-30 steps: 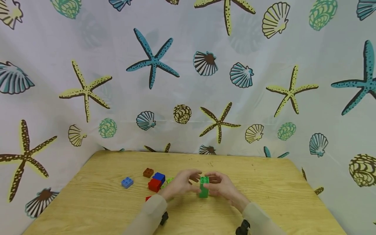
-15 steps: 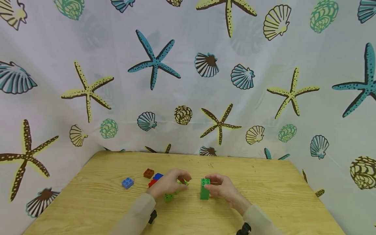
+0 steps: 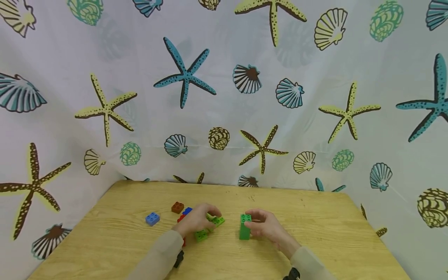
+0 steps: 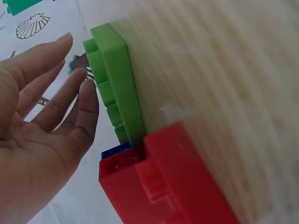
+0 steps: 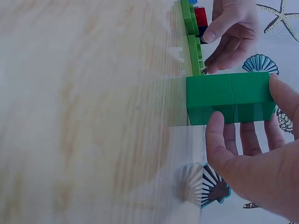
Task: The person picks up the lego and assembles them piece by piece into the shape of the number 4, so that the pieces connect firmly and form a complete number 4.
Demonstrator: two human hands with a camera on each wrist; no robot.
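Two dark green toy bricks form an upright stack (image 3: 245, 229) on the table. My right hand (image 3: 267, 227) holds that stack from its right side, thumb near the top and fingers along the side (image 5: 233, 98). To the left, my left hand (image 3: 196, 219) hovers over a group of bricks with its fingers loosely bent. Under and beside it lie light green bricks (image 3: 218, 221); in the left wrist view the fingertips are close to one light green brick (image 4: 119, 88), and no grip on it shows. Red bricks (image 4: 173, 182) and a blue brick (image 4: 116, 150) lie nearby, partly hidden by the hand in the head view.
A brown brick (image 3: 177, 207) and a light blue brick (image 3: 152, 218) lie farther left on the wooden table (image 3: 308, 217). Behind the table hangs a white curtain (image 3: 210, 112) printed with starfish and shells.
My left hand has moved away from the green stack, leftward and down to the light green bricks. My right hand has stayed at the stack.
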